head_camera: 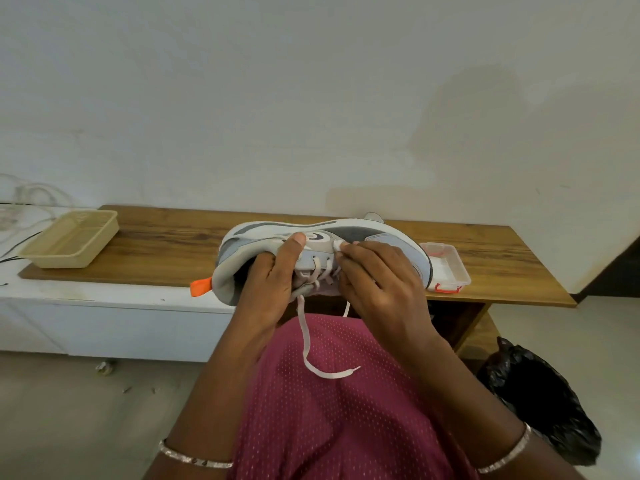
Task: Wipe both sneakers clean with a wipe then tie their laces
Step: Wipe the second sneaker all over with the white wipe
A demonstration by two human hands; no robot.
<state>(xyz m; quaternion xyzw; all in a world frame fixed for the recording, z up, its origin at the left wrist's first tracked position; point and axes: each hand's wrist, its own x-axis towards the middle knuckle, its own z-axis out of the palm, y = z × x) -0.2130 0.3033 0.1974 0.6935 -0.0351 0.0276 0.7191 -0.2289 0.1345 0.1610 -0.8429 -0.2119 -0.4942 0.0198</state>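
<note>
1 sneaker [367, 232], light and soft I judge, above the table's [166, 244] front edge.
Left hand [273, 275] grips its collar; right hand [377, 282] pinches the wipe [338, 244].

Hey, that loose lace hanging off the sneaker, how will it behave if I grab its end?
Probably floppy: the lace hangs limp from the sneaker and curls across the lap. Likely light, flat, easy to pinch; it should trail, not hold shape.

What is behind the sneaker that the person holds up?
A clear plastic box with red clasps sits on the wooden table, its left part hidden by the sneaker. A small grey tip rises above the sole; what it belongs to is covered.
</note>
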